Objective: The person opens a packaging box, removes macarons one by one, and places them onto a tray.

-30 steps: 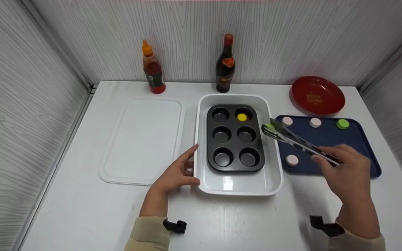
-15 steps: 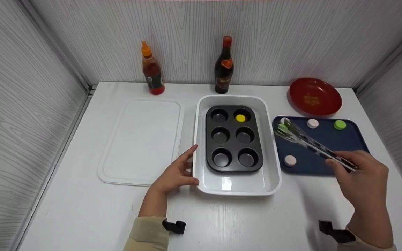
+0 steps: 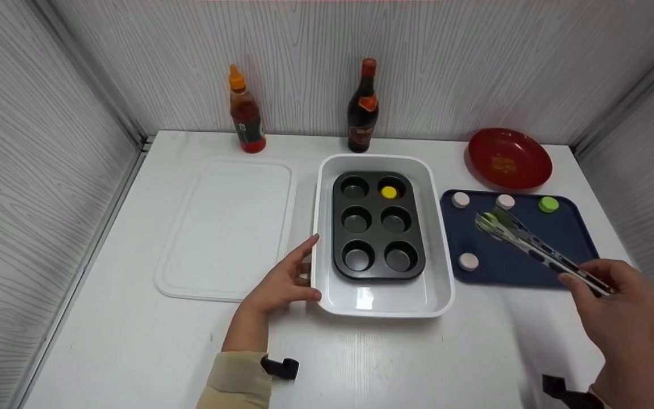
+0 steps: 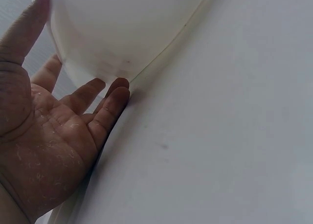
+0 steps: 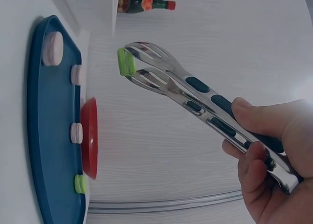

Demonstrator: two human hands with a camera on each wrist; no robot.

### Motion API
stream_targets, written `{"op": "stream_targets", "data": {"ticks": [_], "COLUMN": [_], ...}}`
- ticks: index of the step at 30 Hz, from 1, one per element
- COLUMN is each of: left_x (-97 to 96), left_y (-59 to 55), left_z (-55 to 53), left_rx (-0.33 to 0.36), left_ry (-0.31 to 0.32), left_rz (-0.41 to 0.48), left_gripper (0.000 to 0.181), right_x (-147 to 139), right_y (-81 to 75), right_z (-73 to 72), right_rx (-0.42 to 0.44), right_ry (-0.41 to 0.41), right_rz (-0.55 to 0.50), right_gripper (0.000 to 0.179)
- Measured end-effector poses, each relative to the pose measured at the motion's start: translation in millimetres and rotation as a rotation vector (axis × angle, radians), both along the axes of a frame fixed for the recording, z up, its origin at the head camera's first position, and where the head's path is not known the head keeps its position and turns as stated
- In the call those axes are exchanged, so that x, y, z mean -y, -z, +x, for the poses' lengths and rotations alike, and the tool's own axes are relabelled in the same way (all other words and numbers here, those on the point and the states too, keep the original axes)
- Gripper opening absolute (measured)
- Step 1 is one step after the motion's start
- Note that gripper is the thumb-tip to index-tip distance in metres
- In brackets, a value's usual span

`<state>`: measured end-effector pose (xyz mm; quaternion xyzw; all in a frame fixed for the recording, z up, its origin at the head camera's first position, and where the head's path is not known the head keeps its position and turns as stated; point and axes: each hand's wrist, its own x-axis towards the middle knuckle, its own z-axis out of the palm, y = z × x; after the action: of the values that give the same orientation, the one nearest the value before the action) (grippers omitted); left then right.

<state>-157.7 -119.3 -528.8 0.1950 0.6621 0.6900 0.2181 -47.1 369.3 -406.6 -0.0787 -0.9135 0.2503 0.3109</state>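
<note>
My right hand (image 3: 622,307) grips metal tongs (image 5: 190,94) between thumb and fingers. Their tips pinch a green macaron (image 5: 126,62) in the air above the dark blue tray (image 3: 531,255). On that tray lie several pink macarons (image 3: 468,261) and another green macaron (image 3: 548,204). My left hand (image 3: 281,287) rests against the left side of a white basin (image 3: 386,304), fingers extended along its wall in the left wrist view. Inside the basin sits a black muffin pan (image 3: 377,227). A yellow macaron (image 3: 389,192) lies in the pan's back right cup; the other cups hold nothing.
A white cutting board (image 3: 227,227) lies left of the basin. At the back stand a sauce bottle (image 3: 247,119) with an orange cap and a dark bottle (image 3: 363,113) with a red cap. A red plate (image 3: 508,159) is behind the blue tray.
My right hand has moved right and toward me, carrying the tongs and green macaron from the basin's right rim to over the blue tray. The left hand stays at the basin.
</note>
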Motion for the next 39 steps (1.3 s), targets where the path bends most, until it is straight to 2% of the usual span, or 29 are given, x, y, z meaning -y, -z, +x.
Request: {"op": "stream_targets", "data": {"ticks": [9,19,26,39], "left_x": [0.5,2.2,1.2,0.2], "left_y": [-1.1,0.1,1.0,1.6], "left_z": [-0.9,0.4,0.4,0.5], "left_rx": [0.002,0.015,0.009,0.0], "left_ry": [-0.001,-0.008,-0.001,0.003], "left_rz": [-0.003,0.007,0.018,0.031], "left_gripper": [0.119,0.12,0.119,0.121], "right_x": [-9.4,-22.9,-28.7,-39.3], "right_y": [7.7,20.2,22.2,27.9], "right_z": [17.4,26.7,32.0,43.8], "right_rx": [0.054,0.128,0.21,0.324], "right_ry": [0.106,0.164,0.247,0.296], "right_rz": [0.001,-0.01,-0.024,-0.042], "right_gripper": [0.016,0.017,0.019,0.021]}}
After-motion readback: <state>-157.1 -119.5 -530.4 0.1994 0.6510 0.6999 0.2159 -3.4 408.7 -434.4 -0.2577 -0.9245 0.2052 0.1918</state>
